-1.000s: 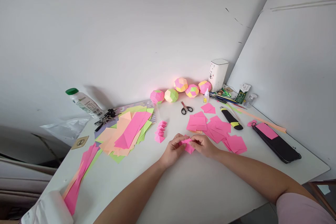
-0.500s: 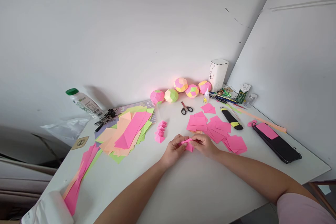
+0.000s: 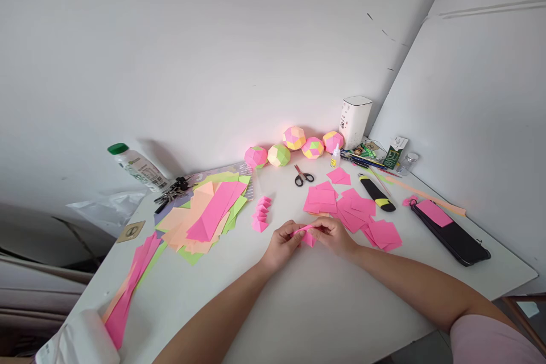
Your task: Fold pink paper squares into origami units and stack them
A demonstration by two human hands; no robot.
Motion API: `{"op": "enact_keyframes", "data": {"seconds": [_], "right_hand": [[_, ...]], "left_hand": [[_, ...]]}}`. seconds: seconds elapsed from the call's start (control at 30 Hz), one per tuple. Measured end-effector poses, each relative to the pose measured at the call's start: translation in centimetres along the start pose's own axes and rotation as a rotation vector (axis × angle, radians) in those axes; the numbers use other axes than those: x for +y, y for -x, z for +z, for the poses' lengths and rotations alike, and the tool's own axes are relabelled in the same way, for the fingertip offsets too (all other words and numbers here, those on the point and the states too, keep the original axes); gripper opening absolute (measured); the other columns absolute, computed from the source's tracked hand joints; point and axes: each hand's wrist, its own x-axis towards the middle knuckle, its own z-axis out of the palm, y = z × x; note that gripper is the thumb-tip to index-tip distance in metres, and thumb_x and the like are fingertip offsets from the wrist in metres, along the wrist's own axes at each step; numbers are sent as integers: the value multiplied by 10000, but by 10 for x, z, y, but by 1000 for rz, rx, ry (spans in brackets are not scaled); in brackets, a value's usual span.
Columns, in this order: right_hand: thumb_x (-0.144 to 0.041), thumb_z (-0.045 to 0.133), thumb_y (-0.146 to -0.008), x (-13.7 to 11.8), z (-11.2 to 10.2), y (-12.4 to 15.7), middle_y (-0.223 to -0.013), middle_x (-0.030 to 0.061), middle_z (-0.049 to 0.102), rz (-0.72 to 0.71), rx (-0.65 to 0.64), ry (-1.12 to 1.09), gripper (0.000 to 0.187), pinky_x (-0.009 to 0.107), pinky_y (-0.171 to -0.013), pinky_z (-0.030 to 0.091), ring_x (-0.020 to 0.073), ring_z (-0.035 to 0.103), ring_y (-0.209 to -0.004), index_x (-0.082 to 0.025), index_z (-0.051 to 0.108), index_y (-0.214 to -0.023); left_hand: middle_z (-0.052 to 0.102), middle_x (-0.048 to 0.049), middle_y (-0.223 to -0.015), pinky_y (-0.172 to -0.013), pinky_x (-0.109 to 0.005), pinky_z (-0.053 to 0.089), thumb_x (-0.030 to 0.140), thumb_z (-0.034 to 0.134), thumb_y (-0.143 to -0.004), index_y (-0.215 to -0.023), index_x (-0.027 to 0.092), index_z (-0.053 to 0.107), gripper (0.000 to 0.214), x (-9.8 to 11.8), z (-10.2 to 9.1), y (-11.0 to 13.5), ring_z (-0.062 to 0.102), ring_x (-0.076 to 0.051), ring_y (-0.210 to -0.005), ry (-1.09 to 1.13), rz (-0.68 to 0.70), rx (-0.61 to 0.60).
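Near the middle of the white table, a small folded piece of pink paper (image 3: 309, 239) is pinched between both hands. My left hand (image 3: 285, 242) grips its left side with thumb and fingers closed. On the other side, my right hand (image 3: 333, 236) pinches the paper's right part, thumb beneath and fingers above. Just beyond the left hand stands a short row of folded pink paper units (image 3: 260, 216). Loose pink paper squares (image 3: 354, 210) lie spread out past the right hand. Some of the held paper is covered by my fingers.
Several faceted paper balls (image 3: 278, 155) line the wall. Scissors (image 3: 304, 176), a glue bottle (image 3: 335, 156) and a box cutter (image 3: 377, 193) lie or stand before me. Coloured sheets (image 3: 205, 216) are heaped at left, near keys (image 3: 174, 192) and a green-capped bottle (image 3: 139, 168). A black case (image 3: 452, 236) lies right.
The pink paper's upper edge shows a slightly more curved fold between my fingers. Both hands stay in nearly the same place, and the things on the table have not moved.
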Motion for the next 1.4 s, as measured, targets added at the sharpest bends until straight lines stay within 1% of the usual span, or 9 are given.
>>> {"op": "enact_keyframes", "data": {"seconds": [0.1,0.2,0.27,0.37,0.57,0.8,1.0,1.23,1.4], "right_hand": [[-353,603,-792,4,1,0,-708,21,582,55,0,-90,196,256,-555,469,130,545,-620,-157,604,-783],[-348,622,-778,6,1,0,-741,12,573,89,6,-144,211,257,-582,486,133,558,-660,-164,571,-867],[-360,614,-783,5,1,0,-768,23,590,92,-15,-142,225,259,-589,491,142,566,-692,-163,590,-891],[-366,593,-800,2,0,-1,-791,41,616,74,-49,-131,216,261,-591,497,149,574,-705,-158,630,-845],[-351,592,-806,1,0,-1,-751,36,614,62,-48,-97,200,258,-572,492,142,572,-662,-158,645,-808],[-363,601,-798,5,0,0,-803,47,645,54,-24,-68,233,283,-613,503,163,602,-712,-172,667,-915],[-347,607,-799,4,0,-1,-789,50,658,22,-25,-41,203,287,-621,502,164,605,-712,-177,694,-868],[-367,601,-799,1,0,-1,-742,44,653,17,-16,-35,214,280,-583,493,162,598,-675,-181,704,-826],[-369,596,-803,-1,-1,-1,-715,40,643,14,-28,-11,218,266,-564,478,154,583,-649,-182,708,-804]], "left_hand": [[420,5,-695,-566,-234,384,437,540,-814,-888,197,697,296,1,0,1,441,-105,-609,0,-7,4],[411,9,-696,-555,-235,380,442,544,-810,-888,201,693,294,2,1,1,439,-101,-599,9,-20,7],[412,9,-706,-555,-237,382,439,543,-810,-896,201,690,292,2,1,1,438,-100,-598,11,-23,5],[415,8,-711,-549,-233,378,431,540,-816,-900,200,688,288,1,1,1,433,-95,-591,0,-16,-4],[416,7,-670,-534,-227,350,432,527,-824,-867,196,699,295,1,1,1,416,-98,-586,-44,1,-9],[405,9,-666,-525,-221,345,434,524,-824,-864,201,708,299,1,1,1,403,-97,-580,-67,-2,-4],[411,7,-660,-539,-226,345,416,527,-827,-875,204,714,286,2,1,1,404,-100,-588,-75,8,7],[423,2,-661,-539,-229,348,426,524,-825,-876,214,720,293,1,1,2,415,-108,-596,-82,13,13],[432,1,-662,-550,-235,351,428,528,-820,-840,205,720,295,2,1,1,419,-109,-595,-77,9,13]]}}
